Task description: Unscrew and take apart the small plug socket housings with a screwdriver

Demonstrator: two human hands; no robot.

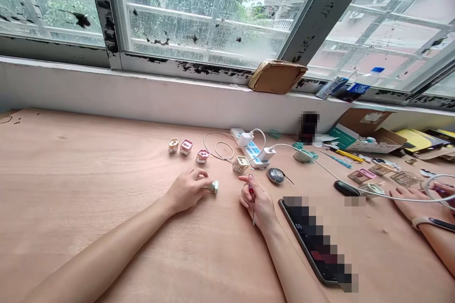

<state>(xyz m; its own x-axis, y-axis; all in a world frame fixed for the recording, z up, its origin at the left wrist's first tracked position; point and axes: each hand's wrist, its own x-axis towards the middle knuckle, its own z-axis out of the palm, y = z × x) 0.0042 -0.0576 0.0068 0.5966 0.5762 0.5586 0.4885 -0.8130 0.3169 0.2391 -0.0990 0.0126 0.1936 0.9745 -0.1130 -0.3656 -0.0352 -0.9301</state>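
Observation:
My left hand [186, 190] rests on the wooden table [71, 199], fingers curled round a small pale green plug-like part [213, 186]. My right hand [259, 201] is closed on a thin screwdriver [252, 201] with a red handle, its metal shaft pointing toward me. The two hands lie about a hand's width apart. A beige cube-shaped adapter [241, 164] stands just beyond them.
Three small adapters [186, 147], beige and pink, line up farther back. A white power strip [253, 151] with cables, a phone [316, 241], a round mouse-like object [276, 175] and tools lie to the right. Another person's hands [419, 203] work at the right edge.

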